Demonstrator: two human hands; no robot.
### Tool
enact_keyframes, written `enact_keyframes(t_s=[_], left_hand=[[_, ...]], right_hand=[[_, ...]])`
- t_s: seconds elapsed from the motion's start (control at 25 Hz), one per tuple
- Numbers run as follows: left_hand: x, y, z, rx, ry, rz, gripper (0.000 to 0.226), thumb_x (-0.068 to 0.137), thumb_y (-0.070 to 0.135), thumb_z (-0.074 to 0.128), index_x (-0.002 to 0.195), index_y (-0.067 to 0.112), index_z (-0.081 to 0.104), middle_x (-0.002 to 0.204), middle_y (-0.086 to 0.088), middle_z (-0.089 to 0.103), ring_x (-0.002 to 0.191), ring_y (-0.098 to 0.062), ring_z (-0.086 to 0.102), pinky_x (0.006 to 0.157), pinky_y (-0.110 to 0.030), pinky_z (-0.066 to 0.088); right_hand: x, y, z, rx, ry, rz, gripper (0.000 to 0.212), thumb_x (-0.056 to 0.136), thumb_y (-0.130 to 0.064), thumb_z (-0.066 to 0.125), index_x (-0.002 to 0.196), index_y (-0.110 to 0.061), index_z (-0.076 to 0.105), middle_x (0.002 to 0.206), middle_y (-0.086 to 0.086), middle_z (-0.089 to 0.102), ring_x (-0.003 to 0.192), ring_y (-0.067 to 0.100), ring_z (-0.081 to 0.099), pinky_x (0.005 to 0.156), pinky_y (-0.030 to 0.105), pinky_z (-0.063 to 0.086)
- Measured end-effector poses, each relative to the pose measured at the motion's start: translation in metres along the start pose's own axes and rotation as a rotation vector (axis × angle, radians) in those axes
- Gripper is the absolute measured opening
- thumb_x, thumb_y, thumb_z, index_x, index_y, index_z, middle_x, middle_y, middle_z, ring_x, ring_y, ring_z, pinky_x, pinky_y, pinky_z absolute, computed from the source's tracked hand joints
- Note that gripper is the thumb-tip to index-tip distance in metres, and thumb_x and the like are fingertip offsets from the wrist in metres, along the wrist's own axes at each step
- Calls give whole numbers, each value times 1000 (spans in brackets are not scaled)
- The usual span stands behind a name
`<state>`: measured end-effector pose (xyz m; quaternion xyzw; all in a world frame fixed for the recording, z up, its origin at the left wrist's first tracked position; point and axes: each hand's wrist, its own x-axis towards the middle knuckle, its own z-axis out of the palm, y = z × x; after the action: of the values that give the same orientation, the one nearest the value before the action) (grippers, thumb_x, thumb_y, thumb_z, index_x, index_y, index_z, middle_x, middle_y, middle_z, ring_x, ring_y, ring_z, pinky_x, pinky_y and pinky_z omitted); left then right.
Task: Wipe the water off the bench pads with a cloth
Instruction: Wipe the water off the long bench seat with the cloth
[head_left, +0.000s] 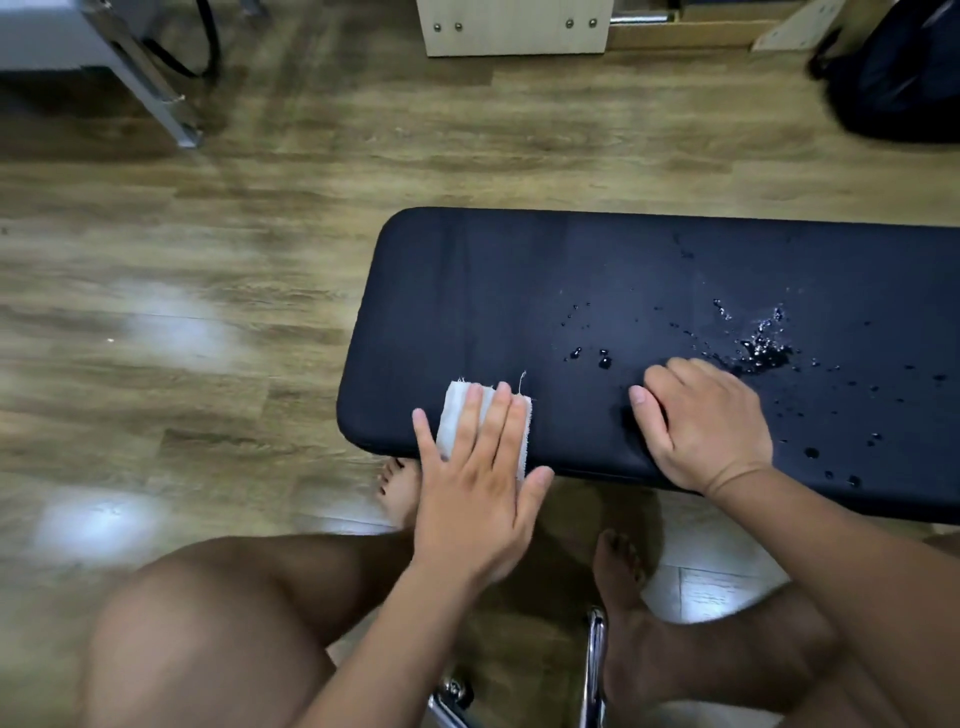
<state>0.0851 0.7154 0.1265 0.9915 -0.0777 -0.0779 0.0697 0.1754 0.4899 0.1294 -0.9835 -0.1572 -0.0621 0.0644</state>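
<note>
Wood-grain floor under a black bench pad, both hands at its near edge.
Nearest, the left hand lies flat, fingers straight, on a folded white cloth at the pad's near left corner (a frayed thread sticks up); the right hand, to its right, rests on the pad with fingers curled under, holding nothing. Just beyond it, water beads and a small puddle. Far back, a pale cabinet and a dark bag.
</note>
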Motion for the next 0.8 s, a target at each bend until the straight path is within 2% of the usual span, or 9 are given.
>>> enact_keyframes(t_s=[0.08,0.16,0.28,0.4,0.52,0.64,0.8], left_hand=[[23,-5,-9,41,-20,-36,74,100,56,0,158,16,21,166,0,17,155,-23,5,117,-69,0],[61,-13,-21,40,-45,-87,79,95,60,-6,160,18,12,168,3,7,155,-22,-4,117,-67,-8],[135,-36,-37,24,-73,-146,75,95,61,-1,159,22,0,167,7,-8,153,-19,-15,115,-65,-15],[207,-70,-54,53,-89,-169,70,101,58,8,160,21,1,167,6,-8,153,-21,-15,114,-68,-14],[239,-86,-59,59,-92,-221,71,101,58,10,160,18,6,168,5,-3,154,-24,-13,115,-68,-11],[239,-71,-57,26,-29,-256,73,101,58,12,159,14,7,168,1,0,153,-28,-12,118,-64,-8],[223,-4,-44,16,-60,-102,73,101,58,11,159,14,0,168,-2,-5,153,-29,-15,119,-61,-9]], right_hand=[[0,0,1,-4,6,-2,35,93,-39,34,73,-15,50,72,6,52,72,32,54,60,36,41],[2,0,0,-3,2,-9,35,93,-38,33,72,-15,50,71,6,52,71,32,54,60,36,40],[1,1,2,1,7,-9,35,93,-38,34,71,-15,49,70,5,51,69,31,53,59,36,40],[2,3,1,21,12,-4,34,92,-38,35,71,-16,49,69,5,50,67,31,52,58,35,39],[2,3,3,10,19,-17,32,91,-38,38,71,-16,51,70,4,50,67,30,52,58,34,38],[2,3,3,8,12,-18,34,91,-39,38,71,-15,51,69,4,50,66,29,52,58,34,39],[1,4,2,19,6,-17,33,92,-38,37,72,-16,50,71,4,50,68,30,53,59,36,40]])
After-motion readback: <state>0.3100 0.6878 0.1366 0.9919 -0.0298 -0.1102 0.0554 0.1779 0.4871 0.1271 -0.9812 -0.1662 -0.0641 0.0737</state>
